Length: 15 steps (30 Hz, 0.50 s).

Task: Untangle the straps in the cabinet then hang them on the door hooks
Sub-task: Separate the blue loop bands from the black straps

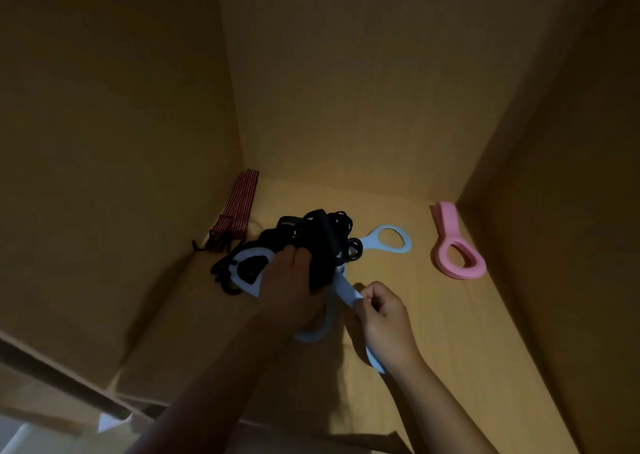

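Two hands at work; step in hand: untangling. Black tangle (322,239): on cabinet floor (398,273), held by left hand (289,280), fingers curled over it. Light-blue strap (346,289): caught in the tangle, pinched just right of it by right hand (384,311). Pink strap (457,245): well right, loose. Red striped strap (239,211): left, behind. Next move likely calls for drawing the blue strap free; hanging not yet begun.

Single head-worn view, forward and steeply down into the cabinet (346,90), seemingly close above its dim floor.

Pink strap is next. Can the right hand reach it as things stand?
Probably yes: the pink strap lies apart with bare floor between, though the right hand pinches the blue strap.
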### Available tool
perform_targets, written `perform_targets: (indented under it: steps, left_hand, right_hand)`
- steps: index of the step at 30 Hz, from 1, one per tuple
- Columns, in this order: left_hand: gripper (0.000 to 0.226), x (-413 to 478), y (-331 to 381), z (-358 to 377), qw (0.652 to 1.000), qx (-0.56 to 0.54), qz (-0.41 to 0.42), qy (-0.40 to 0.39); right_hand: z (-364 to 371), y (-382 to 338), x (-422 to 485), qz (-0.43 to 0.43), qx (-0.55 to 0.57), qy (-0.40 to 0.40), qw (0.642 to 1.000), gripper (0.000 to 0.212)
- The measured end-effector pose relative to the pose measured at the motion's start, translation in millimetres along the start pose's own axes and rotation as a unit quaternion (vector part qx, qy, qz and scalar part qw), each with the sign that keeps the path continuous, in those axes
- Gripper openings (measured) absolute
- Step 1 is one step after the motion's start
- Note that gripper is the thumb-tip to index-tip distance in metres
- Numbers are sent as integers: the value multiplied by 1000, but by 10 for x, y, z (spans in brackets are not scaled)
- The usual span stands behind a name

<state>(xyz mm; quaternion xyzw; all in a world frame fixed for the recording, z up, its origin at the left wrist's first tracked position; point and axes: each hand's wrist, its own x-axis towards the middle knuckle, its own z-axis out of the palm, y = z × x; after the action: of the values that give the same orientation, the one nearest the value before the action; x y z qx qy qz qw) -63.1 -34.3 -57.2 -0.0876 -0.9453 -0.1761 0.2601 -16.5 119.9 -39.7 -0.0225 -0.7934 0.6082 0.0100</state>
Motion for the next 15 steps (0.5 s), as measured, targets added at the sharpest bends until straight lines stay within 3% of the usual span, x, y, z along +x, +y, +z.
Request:
perform_targets:
  steps: [3, 7, 11, 15]
  left_hand:
    - [35, -28, -5, -18, 1000, 11, -14, -7]
    - [60, 91, 10, -21, 993, 22, -74, -86]
    - [49, 240, 10, -99, 973, -107, -149, -137]
    - [43, 339, -12, -168, 963, -159, -169, -140]
  right_hand:
    - [5, -6, -20, 7, -10, -15, 1000, 17]
    - [54, -75, 136, 27, -154, -29, 987, 20]
    - [169, -152, 414, 76, -228, -20, 970, 35]
    - [304, -129, 625, 79, -256, -20, 963, 29]
